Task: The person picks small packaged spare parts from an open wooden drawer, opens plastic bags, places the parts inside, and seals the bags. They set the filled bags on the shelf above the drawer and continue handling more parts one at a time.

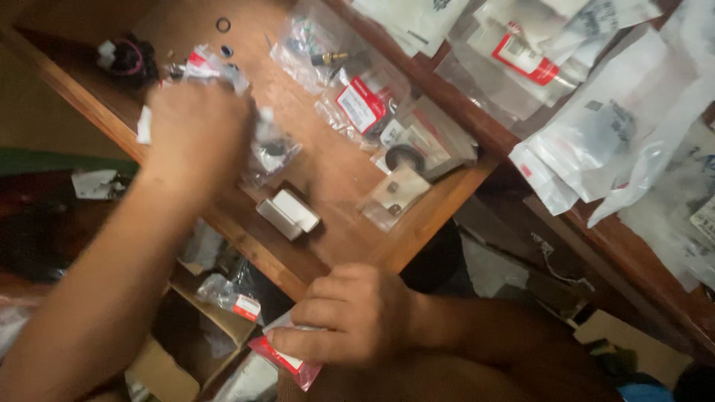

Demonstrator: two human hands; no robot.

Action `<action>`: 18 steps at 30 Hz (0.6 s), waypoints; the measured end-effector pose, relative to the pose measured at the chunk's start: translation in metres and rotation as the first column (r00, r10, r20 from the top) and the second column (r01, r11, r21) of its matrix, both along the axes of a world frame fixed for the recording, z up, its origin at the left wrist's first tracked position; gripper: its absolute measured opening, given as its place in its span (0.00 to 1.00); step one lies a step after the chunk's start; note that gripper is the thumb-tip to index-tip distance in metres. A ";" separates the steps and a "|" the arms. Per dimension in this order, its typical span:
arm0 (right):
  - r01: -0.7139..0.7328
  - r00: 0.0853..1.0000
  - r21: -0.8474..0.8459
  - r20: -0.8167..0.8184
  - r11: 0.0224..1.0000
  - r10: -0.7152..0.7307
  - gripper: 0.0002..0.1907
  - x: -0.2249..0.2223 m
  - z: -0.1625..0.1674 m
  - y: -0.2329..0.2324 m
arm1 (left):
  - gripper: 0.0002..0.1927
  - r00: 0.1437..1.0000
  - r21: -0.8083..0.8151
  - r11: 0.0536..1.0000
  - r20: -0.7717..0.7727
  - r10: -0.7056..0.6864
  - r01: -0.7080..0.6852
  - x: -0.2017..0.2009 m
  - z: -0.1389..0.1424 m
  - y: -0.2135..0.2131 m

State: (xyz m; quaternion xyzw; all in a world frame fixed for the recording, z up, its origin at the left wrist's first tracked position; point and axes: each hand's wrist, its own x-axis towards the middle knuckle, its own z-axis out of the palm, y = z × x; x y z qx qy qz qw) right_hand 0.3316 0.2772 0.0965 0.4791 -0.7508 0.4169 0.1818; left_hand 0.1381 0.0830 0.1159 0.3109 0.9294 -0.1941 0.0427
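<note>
My left hand (195, 128) reaches over the wooden shelf (337, 175) and closes on a bunch of small clear plastic packets (269, 147); the hand is blurred. My right hand (351, 313), below the shelf's front corner, pinches a small clear packet with a red and white label (289, 362) between thumb and fingers. A small white box (290, 213) lies on the shelf between the two hands.
More clear parts packets lie on the shelf: one with a black ring (406, 157), one with a red label (362, 104), one with a brass fitting (328, 58). A black bundle (131, 59) sits far left. Many packets (603, 119) cover the right ledge. Cardboard boxes (212, 321) stand below.
</note>
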 end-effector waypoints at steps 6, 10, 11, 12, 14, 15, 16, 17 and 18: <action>-0.021 1.000 -0.048 0.001 0.999 0.021 0.15 0.000 -0.007 -0.001 | 0.23 0.824 0.468 0.883 0.496 -0.272 0.010 0.027 0.016 0.031; -0.002 1.000 -0.061 -0.015 0.998 0.001 0.15 -0.001 -0.009 -0.005 | 0.09 0.791 0.335 0.892 0.434 -0.432 0.304 0.065 -0.024 0.072; 0.008 1.000 -0.060 -0.017 0.998 -0.009 0.16 0.000 -0.008 -0.005 | 0.09 0.793 0.411 0.872 0.421 -0.441 0.266 0.068 -0.033 0.075; 0.006 1.000 -0.059 -0.014 0.998 -0.007 0.16 0.000 -0.008 -0.005 | 0.10 0.794 0.485 0.844 0.409 -0.450 0.228 0.072 -0.040 0.078; 0.000 1.000 -0.057 -0.013 0.998 -0.001 0.17 0.000 -0.007 -0.005 | 0.13 0.817 0.623 0.759 0.328 -0.474 0.190 0.075 -0.046 0.080; 0.007 1.000 -0.045 -0.010 0.999 -0.008 0.17 0.001 -0.006 -0.004 | 0.16 0.837 0.685 0.702 0.258 -0.483 0.195 0.074 -0.045 0.078; 0.013 1.000 -0.036 -0.011 0.999 -0.013 0.17 0.001 -0.006 -0.004 | 0.19 0.855 0.739 0.642 0.185 -0.484 0.204 0.072 -0.043 0.076; 0.018 1.000 -0.030 -0.014 0.999 -0.018 0.16 0.001 -0.005 -0.004 | 0.16 0.852 0.711 0.677 0.222 -0.474 0.191 0.068 -0.039 0.074; 0.013 1.000 -0.035 -0.015 0.999 -0.014 0.17 0.000 -0.005 -0.004 | 0.14 0.849 0.680 0.712 0.261 -0.460 0.176 0.060 -0.034 0.070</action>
